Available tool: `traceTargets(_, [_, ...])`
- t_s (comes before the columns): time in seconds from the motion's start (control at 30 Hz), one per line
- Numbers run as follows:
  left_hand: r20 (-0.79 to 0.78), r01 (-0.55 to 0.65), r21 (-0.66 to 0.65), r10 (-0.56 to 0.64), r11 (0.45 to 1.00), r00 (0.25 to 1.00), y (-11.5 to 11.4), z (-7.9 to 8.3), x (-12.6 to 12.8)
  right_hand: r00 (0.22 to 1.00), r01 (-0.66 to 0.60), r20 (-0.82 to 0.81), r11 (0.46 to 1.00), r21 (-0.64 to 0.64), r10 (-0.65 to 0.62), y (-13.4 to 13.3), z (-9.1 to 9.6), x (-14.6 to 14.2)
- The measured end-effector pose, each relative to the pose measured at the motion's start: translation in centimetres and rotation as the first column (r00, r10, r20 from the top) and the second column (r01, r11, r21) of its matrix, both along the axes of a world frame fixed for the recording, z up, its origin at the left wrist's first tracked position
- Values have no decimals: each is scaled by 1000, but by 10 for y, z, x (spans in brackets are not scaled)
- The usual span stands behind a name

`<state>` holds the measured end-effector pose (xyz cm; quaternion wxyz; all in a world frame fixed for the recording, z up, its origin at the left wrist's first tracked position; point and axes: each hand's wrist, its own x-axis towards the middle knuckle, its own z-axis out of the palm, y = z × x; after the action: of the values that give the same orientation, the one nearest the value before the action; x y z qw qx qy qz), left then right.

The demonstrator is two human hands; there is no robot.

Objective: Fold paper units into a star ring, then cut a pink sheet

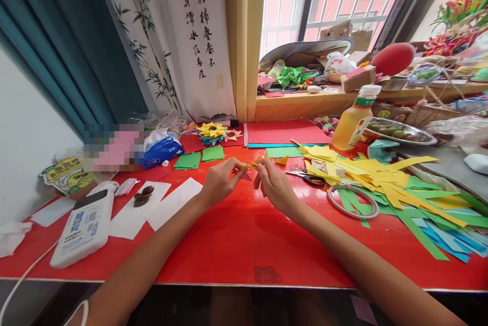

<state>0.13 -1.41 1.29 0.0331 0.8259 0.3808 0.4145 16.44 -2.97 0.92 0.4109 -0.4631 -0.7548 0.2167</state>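
Both hands meet above the middle of a red table (213, 255). My left hand (222, 179) pinches one end of a small folded piece of yellow paper (249, 166) between thumb and fingers. At its other end, my right hand (272, 183) is closed on the same paper, and the fingers hide much of it. Just behind the right hand lies another small yellow paper piece (282, 160). Scissors with black handles (314, 180) rest to the right. Farther back on the left stands a ring of yellow and blue folded paper (212, 133).
Yellow strips (381, 178), green strips (423, 229) and a tape roll (353, 202) lie at right, with a juice bottle (356, 118) behind. Green squares (187, 160), red sheets (285, 132), white paper (175, 204) and a white power bank (84, 229) are also on the table.
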Motion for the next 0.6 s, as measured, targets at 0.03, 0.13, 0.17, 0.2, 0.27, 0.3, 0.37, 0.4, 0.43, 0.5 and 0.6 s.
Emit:
traceTargets(0.03, [-3, 13, -4, -13, 1000, 1000, 0, 0, 0, 1000, -2, 10, 1000, 1, 1, 0, 0, 0])
traceTargets(0.13, [-19, 45, -16, -46, 999, 999, 0, 1, 0, 998, 4, 57, 1000, 27, -6, 0, 1, 2])
traceTargets(0.17, [-26, 49, -15, -49, 999, 998, 0, 1, 0, 997, 11, 79, 999, 46, -15, 1, 2, 3])
traceTargets(0.2, [-31, 49, -11, -49, 999, 998, 0, 1, 0, 994, 21, 104, 997, 73, -28, 1, 2, 3])
traceTargets(0.27, [-33, 47, -2, -47, 999, 998, 0, 1, 0, 985, 40, 160, 989, 139, -62, 1, 3, 4])
traceTargets(0.3, [-20, 47, -7, -47, 999, 999, -1, 1, 0, 979, 49, 185, 984, 170, -81, 0, 3, 4])
traceTargets(0.37, [36, 56, -46, -54, 997, 998, -2, 2, 1, 968, 62, 225, 975, 211, -110, 0, 4, 5])
traceTargets(0.4, [75, 66, -77, -60, 995, 995, -3, 3, 2, 964, 66, 237, 973, 220, -119, -1, 4, 5])
traceTargets(0.43, [112, 77, -110, -64, 991, 992, -3, 4, 2, 961, 70, 245, 973, 221, -125, -1, 4, 5])
traceTargets(0.5, [166, 89, -161, -62, 983, 984, -4, 6, 3, 957, 72, 258, 971, 229, -132, -2, 4, 5])
traceTargets(0.6, [195, 82, -179, -47, 980, 980, -4, 6, 4, 947, 63, 286, 960, 272, -144, -1, 3, 6])
